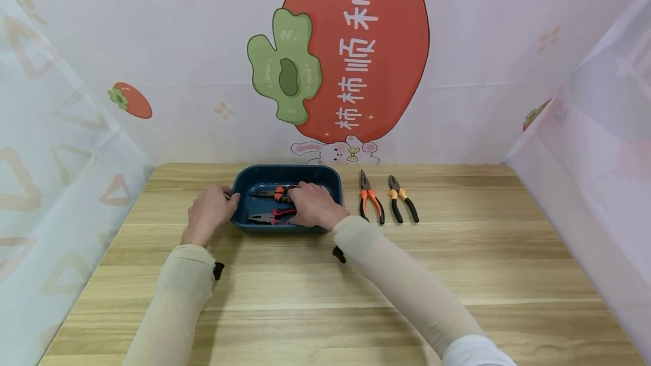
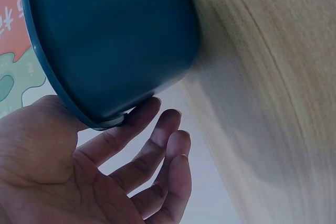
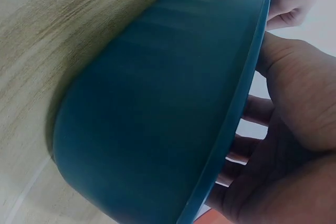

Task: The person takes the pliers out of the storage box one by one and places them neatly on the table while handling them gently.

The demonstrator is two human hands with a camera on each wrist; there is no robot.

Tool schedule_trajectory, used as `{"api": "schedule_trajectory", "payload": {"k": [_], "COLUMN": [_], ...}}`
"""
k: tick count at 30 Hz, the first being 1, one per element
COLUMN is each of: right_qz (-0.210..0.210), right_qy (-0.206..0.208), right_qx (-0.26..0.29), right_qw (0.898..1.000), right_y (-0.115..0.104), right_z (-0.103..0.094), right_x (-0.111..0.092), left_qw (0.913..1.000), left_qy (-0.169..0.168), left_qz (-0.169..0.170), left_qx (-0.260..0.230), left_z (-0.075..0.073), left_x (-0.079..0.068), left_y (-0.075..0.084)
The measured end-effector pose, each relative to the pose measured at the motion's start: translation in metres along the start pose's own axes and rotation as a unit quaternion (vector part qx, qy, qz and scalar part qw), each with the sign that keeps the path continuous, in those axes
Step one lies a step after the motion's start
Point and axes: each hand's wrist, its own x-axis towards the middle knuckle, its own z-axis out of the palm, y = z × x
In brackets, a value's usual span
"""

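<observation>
My left hand pinches the left rim of a dark blue plastic tub, with its index finger outside against the wall and the other fingers loosely bent below. Over the tub's right half, my right hand reaches inside. Under it lie needle-nose pliers with orange and black handles, and pliers with red and black handles, jaws pointing left. My right hand covers the ends of both pairs' handles. In the right wrist view the tub wall hides its fingertips; I cannot tell whether it grips a handle.
Right of the tub, long-nose pliers with orange and black handles lie on the wooden table. Beside them are smaller pliers with yellow-orange and black handles. A printed cloth rises behind the table, with more cloth on both sides.
</observation>
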Motion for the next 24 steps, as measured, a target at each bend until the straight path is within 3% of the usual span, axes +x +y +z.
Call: {"api": "schedule_trajectory", "payload": {"k": [24], "right_qz": [0.014], "right_qy": [-0.055], "right_qx": [0.043], "right_qw": [0.997], "right_y": [-0.004], "right_z": [0.005], "right_x": [0.013], "left_qw": [1.0000], "left_qy": [0.000], "left_qz": [-0.004], "left_qx": [-0.006], "left_z": [0.000], "left_x": [-0.001], "left_y": [0.003]}}
